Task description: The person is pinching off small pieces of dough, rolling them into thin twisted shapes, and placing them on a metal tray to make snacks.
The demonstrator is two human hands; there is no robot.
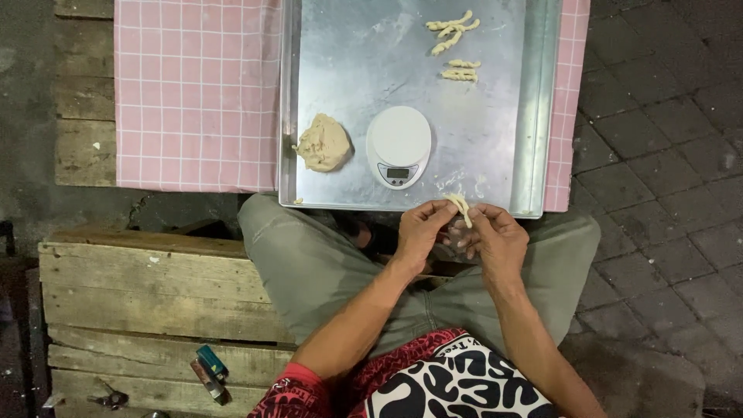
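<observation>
We see L hand (pixel 420 230) & R hand (pixel 493 236) both pinching a dough strip (pixel 460 206) betw fingertips, just over near edge of tray (pixel 534 116). Dough lump (pixel 324 142), scale (pixel 398 145), twists (pixel 455 46) on tray.

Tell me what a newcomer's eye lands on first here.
Probably both hands, the left hand and right hand, meeting at the near edge of the metal tray and pinching a small twisted strip of dough between them. On the tray sit a white kitchen scale in the middle, a dough lump to its left, and finished dough twists at the far right, all over a pink checked cloth.
</observation>
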